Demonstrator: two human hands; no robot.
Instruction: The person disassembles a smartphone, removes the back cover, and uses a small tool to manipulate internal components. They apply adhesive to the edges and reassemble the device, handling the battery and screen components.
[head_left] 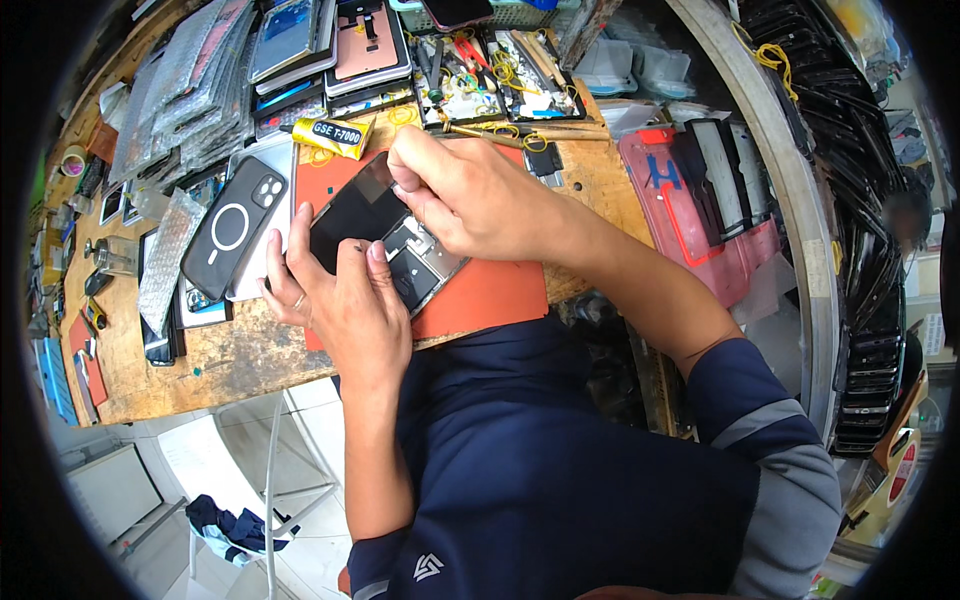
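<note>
An opened phone lies on the orange mat (490,295). Its dark screen panel (345,222) is on the left and its body, with a black battery (412,278) and metal parts, is on the right. My left hand (350,305) steadies the phone from the near side, with some fingers at the screen's left edge and the index finger and thumb bent over the middle. Above the far end of the phone, my right hand (465,195) is closed in a pinch. Whatever its fingertips hold is hidden behind the fingers.
A yellow glue tube (335,137) lies beyond the mat. To the left are a black phone case (235,228) and bubble-wrapped packs (190,100). Stacked phone panels (365,50) and a parts tray (455,80) stand at the back; a pink pouch (690,230) is on the right.
</note>
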